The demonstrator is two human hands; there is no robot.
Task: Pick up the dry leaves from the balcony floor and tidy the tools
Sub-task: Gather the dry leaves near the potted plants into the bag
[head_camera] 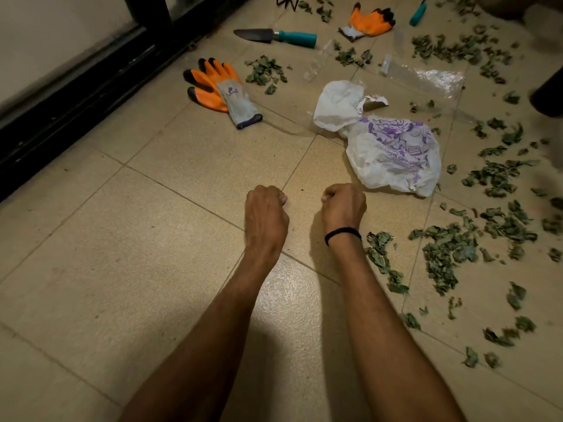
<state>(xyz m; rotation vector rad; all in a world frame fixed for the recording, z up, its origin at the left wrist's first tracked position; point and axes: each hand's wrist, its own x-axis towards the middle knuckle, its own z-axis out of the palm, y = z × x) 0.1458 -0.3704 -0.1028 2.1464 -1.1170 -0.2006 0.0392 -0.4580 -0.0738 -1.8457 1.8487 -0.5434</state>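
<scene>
- Black wristband [342, 234] circles the wrist of the right hand [344, 205], whose fingers are curled under into a fist with nothing visible inside.
- Left hand [266, 208] sits just beside it, not touching it. It makes the same fist, and nothing shows in its grip.
- Both hands are low over the beige tiled floor [152, 239]; whether the knuckles touch it cannot be told.
- Just beyond the right hand lies a crumpled white plastic bag [396, 153] with purple print.
- Dry leaves [447, 248] are scattered over the tiles right of the right forearm, with more patches along the right side and beyond the bag.
- A clear plastic sheet [426, 77] lies flat behind the bag, among the leaves.
- Beyond the left hand, a near orange glove [219, 86] lies flat, cuff toward the camera.
- Farther back, a trowel [274, 36] with a teal handle lies on its side.
- To the trowel's right is a far orange glove [370, 24].
- A second teal-handled tool [418, 12] is at the top edge, partly cut off.
- A black door frame [76, 95] runs along the left.
</scene>
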